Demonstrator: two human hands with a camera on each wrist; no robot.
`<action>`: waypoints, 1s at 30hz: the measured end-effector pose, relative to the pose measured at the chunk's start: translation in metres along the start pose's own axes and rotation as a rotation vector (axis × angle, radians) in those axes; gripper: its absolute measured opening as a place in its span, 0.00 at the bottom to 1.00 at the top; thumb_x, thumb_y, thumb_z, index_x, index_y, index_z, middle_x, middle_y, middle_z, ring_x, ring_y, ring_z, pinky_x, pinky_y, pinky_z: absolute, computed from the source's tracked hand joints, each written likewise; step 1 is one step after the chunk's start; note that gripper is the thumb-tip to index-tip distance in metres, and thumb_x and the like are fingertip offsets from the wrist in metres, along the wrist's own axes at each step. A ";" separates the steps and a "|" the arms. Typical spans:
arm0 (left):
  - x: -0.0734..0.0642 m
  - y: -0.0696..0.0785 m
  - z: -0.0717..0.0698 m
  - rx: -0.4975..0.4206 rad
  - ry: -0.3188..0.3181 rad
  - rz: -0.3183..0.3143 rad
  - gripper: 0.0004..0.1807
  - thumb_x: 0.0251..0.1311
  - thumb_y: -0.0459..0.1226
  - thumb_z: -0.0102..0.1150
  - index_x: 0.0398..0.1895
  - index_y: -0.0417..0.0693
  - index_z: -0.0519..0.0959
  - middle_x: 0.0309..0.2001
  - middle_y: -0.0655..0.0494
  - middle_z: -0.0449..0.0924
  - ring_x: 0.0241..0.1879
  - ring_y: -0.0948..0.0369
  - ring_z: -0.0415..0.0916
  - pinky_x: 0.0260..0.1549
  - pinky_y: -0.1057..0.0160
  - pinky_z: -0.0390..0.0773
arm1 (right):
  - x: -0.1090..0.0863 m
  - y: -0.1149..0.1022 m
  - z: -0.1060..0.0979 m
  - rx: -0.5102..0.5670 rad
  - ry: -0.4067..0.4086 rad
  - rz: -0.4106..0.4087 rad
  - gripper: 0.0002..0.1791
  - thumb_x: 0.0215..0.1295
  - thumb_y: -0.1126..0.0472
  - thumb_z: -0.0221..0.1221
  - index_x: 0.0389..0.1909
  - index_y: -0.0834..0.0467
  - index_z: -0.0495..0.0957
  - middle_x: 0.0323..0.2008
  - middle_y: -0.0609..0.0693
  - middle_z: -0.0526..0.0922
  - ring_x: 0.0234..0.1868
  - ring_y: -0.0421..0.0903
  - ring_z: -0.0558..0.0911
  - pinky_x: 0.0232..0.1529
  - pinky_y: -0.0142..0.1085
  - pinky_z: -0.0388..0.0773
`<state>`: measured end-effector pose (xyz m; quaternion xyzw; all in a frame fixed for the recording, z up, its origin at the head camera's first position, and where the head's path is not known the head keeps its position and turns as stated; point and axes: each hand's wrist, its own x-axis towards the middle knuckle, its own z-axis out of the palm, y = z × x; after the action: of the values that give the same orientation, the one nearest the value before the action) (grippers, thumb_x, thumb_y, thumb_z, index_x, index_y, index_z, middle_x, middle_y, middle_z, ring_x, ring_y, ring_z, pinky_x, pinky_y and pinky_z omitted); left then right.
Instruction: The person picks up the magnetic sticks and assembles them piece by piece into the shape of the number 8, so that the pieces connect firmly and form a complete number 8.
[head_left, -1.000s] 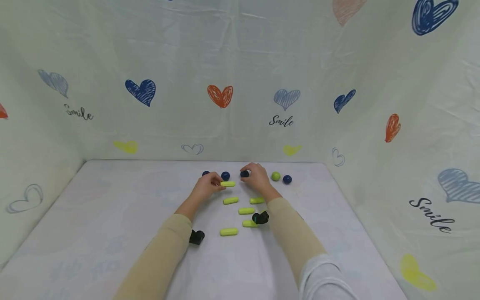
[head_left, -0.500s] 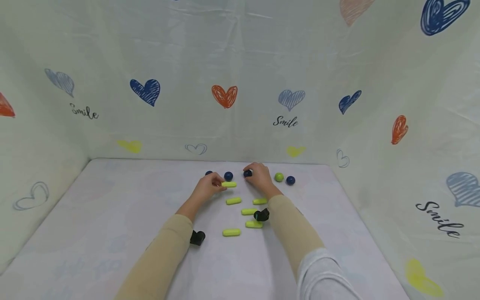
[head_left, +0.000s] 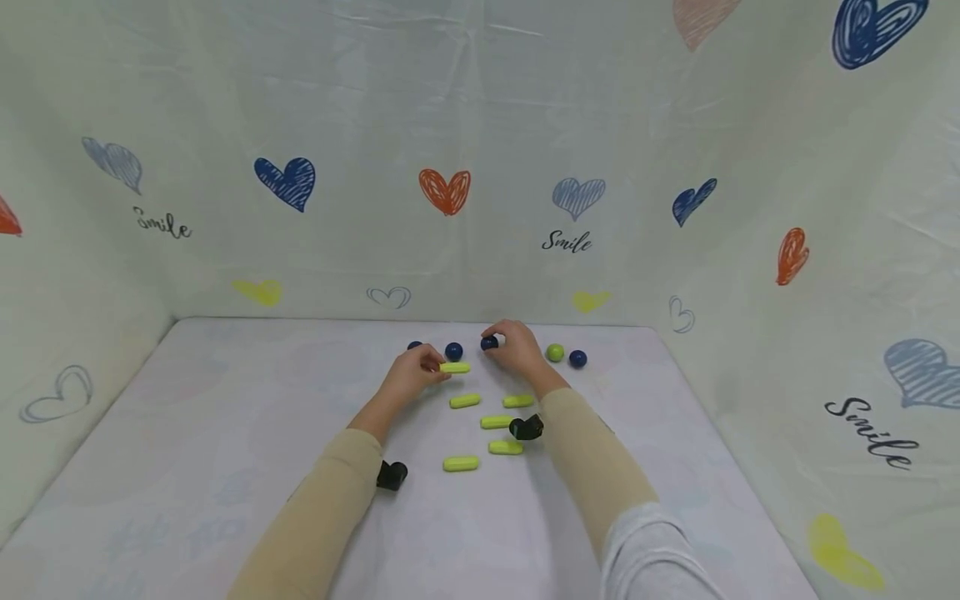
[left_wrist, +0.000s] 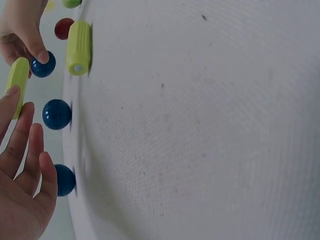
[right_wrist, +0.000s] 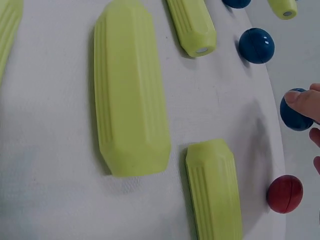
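My left hand [head_left: 411, 372] pinches a yellow-green ribbed stick [head_left: 455, 367] between thumb and fingers; the other fingers spread apart in the left wrist view. Just to its right, my right hand [head_left: 517, 348] grips a blue ball [head_left: 489, 342] with thumb and fingers, held off the table. A small gap separates ball and stick in the head view. Behind the left hand sit two more blue balls, one in plain sight [head_left: 453, 352] and one partly covered [head_left: 414, 345]. A red ball [right_wrist: 285, 194] lies near the right hand; that hand hides it from the head view.
Several yellow-green sticks lie on the white table [head_left: 247, 417], including a near one [head_left: 461, 463] and a middle one [head_left: 465, 401]. A green ball [head_left: 555, 352] and a blue ball [head_left: 577, 359] rest right of the right hand. A heart-printed cloth [head_left: 480, 258] stands behind.
My right hand has risen slightly and shifted a little left with the blue ball. The left hand keeps the stick almost still. The head view has swayed slightly.
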<state>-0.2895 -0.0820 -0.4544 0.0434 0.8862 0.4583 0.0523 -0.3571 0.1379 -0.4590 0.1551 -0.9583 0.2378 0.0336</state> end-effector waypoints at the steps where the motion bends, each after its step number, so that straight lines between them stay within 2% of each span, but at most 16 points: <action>1: 0.000 0.000 0.000 -0.003 0.001 0.001 0.12 0.55 0.34 0.70 0.40 0.44 0.78 0.36 0.52 0.77 0.38 0.55 0.73 0.37 0.58 0.75 | 0.000 0.000 -0.001 0.005 -0.001 -0.002 0.16 0.58 0.62 0.70 0.48 0.53 0.84 0.51 0.49 0.81 0.56 0.49 0.75 0.61 0.43 0.69; 7: 0.001 -0.001 -0.001 -0.015 0.003 0.003 0.12 0.55 0.34 0.70 0.40 0.44 0.79 0.36 0.52 0.78 0.38 0.55 0.74 0.38 0.58 0.76 | -0.006 -0.003 -0.006 0.044 -0.004 -0.023 0.17 0.58 0.62 0.69 0.49 0.54 0.83 0.51 0.49 0.81 0.57 0.50 0.75 0.62 0.44 0.69; 11: 0.001 -0.001 -0.002 -0.026 -0.001 -0.005 0.12 0.55 0.34 0.70 0.40 0.44 0.78 0.37 0.52 0.78 0.39 0.55 0.74 0.38 0.59 0.76 | -0.011 -0.003 -0.009 0.068 0.002 -0.036 0.17 0.58 0.61 0.69 0.50 0.54 0.83 0.50 0.49 0.82 0.55 0.49 0.77 0.58 0.44 0.72; 19: 0.000 0.002 -0.005 -0.041 0.017 0.002 0.12 0.56 0.34 0.70 0.41 0.44 0.78 0.38 0.51 0.78 0.40 0.55 0.75 0.41 0.58 0.77 | -0.023 -0.010 -0.015 0.195 0.027 -0.044 0.17 0.59 0.60 0.69 0.50 0.54 0.82 0.49 0.48 0.81 0.48 0.48 0.79 0.51 0.43 0.77; 24: -0.002 0.001 -0.006 -0.047 0.022 -0.011 0.12 0.56 0.34 0.70 0.41 0.43 0.78 0.38 0.51 0.78 0.39 0.55 0.74 0.39 0.59 0.76 | -0.031 -0.013 -0.015 0.279 0.011 -0.026 0.17 0.60 0.60 0.68 0.51 0.54 0.82 0.49 0.47 0.81 0.47 0.45 0.80 0.48 0.37 0.79; 30: -0.003 0.000 -0.006 -0.053 0.025 -0.011 0.12 0.57 0.34 0.69 0.41 0.43 0.78 0.38 0.50 0.77 0.39 0.54 0.74 0.39 0.58 0.77 | -0.040 -0.016 -0.012 0.373 0.016 -0.078 0.18 0.59 0.65 0.67 0.52 0.60 0.81 0.48 0.50 0.81 0.47 0.47 0.81 0.47 0.36 0.80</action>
<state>-0.2870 -0.0876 -0.4511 0.0318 0.8745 0.4819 0.0449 -0.3140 0.1409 -0.4470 0.1938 -0.8905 0.4111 0.0212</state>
